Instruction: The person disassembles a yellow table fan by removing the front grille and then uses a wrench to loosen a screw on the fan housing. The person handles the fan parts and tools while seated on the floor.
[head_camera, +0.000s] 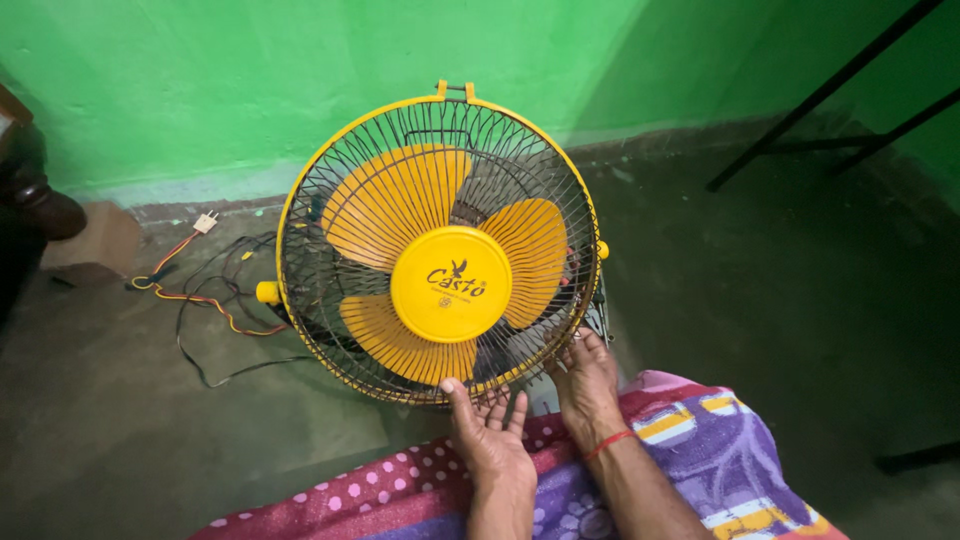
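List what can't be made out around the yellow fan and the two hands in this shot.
- Fan motor and rear: head view, hidden behind the blades and yellow hub.
- Left hand fingertips: tucked under the grille rim, grip unclear.
- Right hand fingers: partly behind the grille edge and a small part there, too small to identify.
- Wires on the floor: their ends run behind the fan.
- Black frame: cut off by the top and right edges.

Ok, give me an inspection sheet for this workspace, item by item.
Surface: bare grey floor, dusty.
Job's things: yellow fan, wire guard on, three blades, lying tilted face up.
Clutter: patterned cloth under the arms.
Hands: left hand open, fingertips at the guard's lower rim; right hand on the lower right rim, grip unclear.
Cables: loose wires with a white plug, left of fan.
Surroundings: green wall; black frame at right.
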